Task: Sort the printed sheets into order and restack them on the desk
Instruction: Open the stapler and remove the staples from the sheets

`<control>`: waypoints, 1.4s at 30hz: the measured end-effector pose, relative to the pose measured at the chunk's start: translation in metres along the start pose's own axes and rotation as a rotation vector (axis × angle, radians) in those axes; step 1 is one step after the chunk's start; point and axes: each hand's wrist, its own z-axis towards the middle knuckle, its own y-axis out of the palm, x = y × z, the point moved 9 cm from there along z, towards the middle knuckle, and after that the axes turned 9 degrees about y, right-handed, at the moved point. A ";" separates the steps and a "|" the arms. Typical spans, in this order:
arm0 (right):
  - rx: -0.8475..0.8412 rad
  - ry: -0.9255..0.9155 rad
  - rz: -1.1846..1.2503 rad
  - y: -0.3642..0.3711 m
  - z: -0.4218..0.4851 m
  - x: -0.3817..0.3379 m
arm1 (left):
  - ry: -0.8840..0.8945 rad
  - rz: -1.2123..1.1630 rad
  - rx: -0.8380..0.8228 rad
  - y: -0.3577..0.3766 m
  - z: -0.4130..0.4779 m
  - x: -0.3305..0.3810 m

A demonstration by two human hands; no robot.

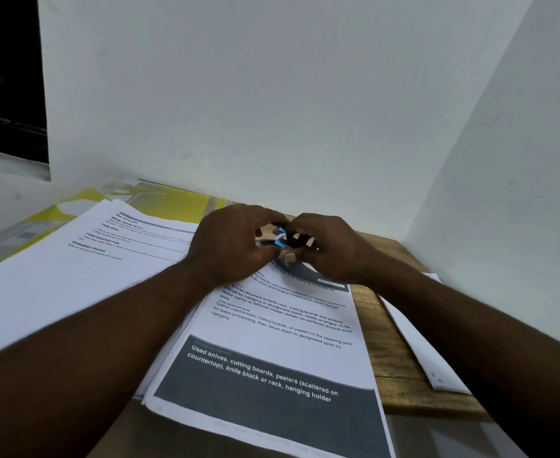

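The stack of printed sheets (272, 358) with the dark banners serves as the landmark. It lies on the wooden desk (369, 328), and its near edge overhangs the desk's front.

Both hands meet just above the far end of this stack. The left hand (235, 246) has its fingers curled in, and the right hand (331, 249) is curled the same way. Between them they pinch one small black-and-blue object (282, 239). It is too small and too covered by fingers to tell what it is. Neither hand holds any paper.

A yellow folder (173, 206) lies to the left of the stack and beyond it, against the white wall (272, 110). Whether it holds anything cannot be told. A second pile of printed sheets (74, 269) lies on top of it, fanned a little at its far corner, and this pile's right edge reaches the landmark stack under the left forearm.

To the right of the stack, a loose white sheet (414, 345) lies at an angle on the bare wood, apart from the stack.

By count there are three lots of paper, namely the banner stack, the left pile and the loose sheet. There is also one folder, one small object and two hands.
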 end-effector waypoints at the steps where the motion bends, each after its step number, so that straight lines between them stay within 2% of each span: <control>1: -0.024 -0.011 -0.019 0.002 -0.001 -0.003 | 0.008 0.001 -0.007 0.000 0.000 0.002; 11: 0.074 0.071 -0.155 -0.002 0.006 -0.004 | -0.066 -0.090 -0.041 0.004 0.000 -0.004; 19: 0.081 0.187 -0.047 0.003 0.012 0.007 | -0.094 -0.028 -0.069 0.007 -0.002 -0.012; 25: -0.015 0.090 -0.022 0.005 0.010 0.003 | -0.080 0.008 -0.118 0.016 -0.004 -0.011; 31: 0.015 0.054 -0.214 0.012 0.010 -0.007 | -0.002 0.118 -0.209 0.026 -0.002 -0.001; 42: 0.035 0.061 -0.237 0.009 0.011 -0.006 | 0.007 0.161 -0.212 0.025 0.000 0.011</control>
